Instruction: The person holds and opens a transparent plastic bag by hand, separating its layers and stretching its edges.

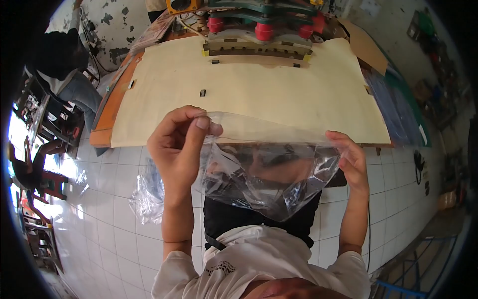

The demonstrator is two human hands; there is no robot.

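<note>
A clear plastic sheet [279, 169], possibly a bag, stretches between my two hands above my lap. Thumb and fingers of my left hand [179, 142] pinch its upper left edge. At the other end, my right hand [352, 158] grips the upper right edge, its fingers partly behind the film. The lower part of the plastic hangs loose and creased, with bright reflections on it. Just beyond my hands lies the cream-coloured table top [249, 94].
A green machine with red parts [264, 31] stands at the table's far side. Small black pieces [202, 92] sit on the cream surface. Crumpled clear plastic [149, 194] is at lower left. Clear sheets [393, 109] lie at right. Another person [64, 65] stands at left.
</note>
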